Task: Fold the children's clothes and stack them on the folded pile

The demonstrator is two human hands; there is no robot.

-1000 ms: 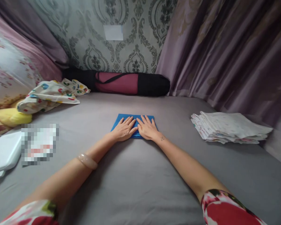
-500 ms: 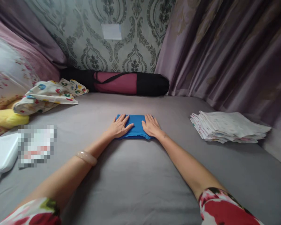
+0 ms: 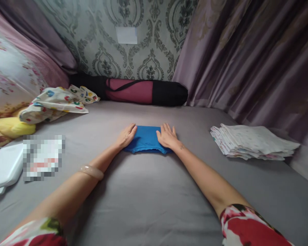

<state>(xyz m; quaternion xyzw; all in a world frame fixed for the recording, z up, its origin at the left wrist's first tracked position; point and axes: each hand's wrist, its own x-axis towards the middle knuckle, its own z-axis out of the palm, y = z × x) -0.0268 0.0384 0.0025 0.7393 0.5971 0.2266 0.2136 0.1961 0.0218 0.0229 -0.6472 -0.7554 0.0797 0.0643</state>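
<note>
A folded blue cloth (image 3: 146, 138) lies flat on the grey bed sheet (image 3: 149, 194), its near edge slightly wavy. At its left edge rests my left hand (image 3: 127, 136), fingers stretched out close together and the thumb along the cloth's side. My right hand (image 3: 167, 135) lies palm down over the right edge, with its fingers a little apart. Neither hand grips the fabric. A pale bangle (image 3: 91, 172) sits on my left forearm.
To the right is a stack of folded white printed cloths (image 3: 254, 141). A black and maroon long bag (image 3: 129, 91) lies along the wall. On the left are a crumpled patterned cloth (image 3: 59, 104), a yellow plush item (image 3: 14, 127), a white device with a cable (image 3: 6, 167) and a blurred-out packet (image 3: 43, 159).
My left hand has slid left from the top of the blue cloth to its edge, and its thumb has drawn in. My right hand stays on the right side. The view has shifted slightly.
</note>
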